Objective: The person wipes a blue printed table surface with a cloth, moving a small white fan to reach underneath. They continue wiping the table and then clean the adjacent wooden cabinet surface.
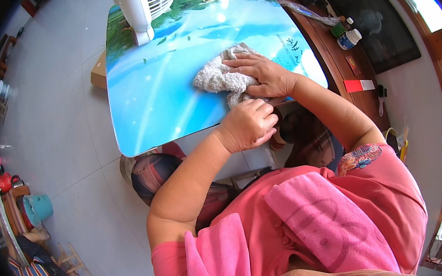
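A crumpled light-grey terry cloth (215, 77) lies bunched on the glossy blue tabletop (159, 101), towards its right side. My right hand (265, 75) presses down on this cloth, its fingers reaching over the top and the thumb against the near side, with a fold between them. Close to the table's near edge, just below the cloth, my left hand (249, 124) is closed with curled fingers. Whatever may be inside that fist is hidden.
A white fan (137, 13) stands on the table's far left part. Along the right runs a brown wooden cabinet (350, 67) with a white bottle (349, 39) and a dark screen (374, 19). A cardboard box (98, 71) shows beside the table; a blue bucket (38, 209) is far left.
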### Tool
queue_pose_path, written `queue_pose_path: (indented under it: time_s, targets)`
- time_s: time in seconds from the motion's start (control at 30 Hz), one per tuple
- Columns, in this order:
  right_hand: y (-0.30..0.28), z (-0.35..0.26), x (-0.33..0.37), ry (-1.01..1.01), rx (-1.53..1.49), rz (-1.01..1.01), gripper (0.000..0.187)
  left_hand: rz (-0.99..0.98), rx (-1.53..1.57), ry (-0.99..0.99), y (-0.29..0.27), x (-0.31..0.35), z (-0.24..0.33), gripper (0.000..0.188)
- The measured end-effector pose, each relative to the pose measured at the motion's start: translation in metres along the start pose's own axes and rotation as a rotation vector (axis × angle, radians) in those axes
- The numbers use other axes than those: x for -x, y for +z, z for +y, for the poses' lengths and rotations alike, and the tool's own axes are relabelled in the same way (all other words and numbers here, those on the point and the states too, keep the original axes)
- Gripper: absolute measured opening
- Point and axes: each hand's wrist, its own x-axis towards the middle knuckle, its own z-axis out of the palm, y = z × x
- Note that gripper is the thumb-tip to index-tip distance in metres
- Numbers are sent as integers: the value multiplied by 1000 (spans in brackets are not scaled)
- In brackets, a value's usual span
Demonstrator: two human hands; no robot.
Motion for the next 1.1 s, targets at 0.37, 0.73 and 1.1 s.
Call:
queue_pose_path:
  time_s: [0.37,0.73,1.1]
  targets:
    - [17,128,-125,158,278,185,69,36,-35,-129,3,0,-5,25]
    - [3,245,-242,492,438,199,78,57,14,-136,8,1,-9,25]
    - [30,95,-156,-79,82,203,66,37,-52,-102,8,4,-11,19]
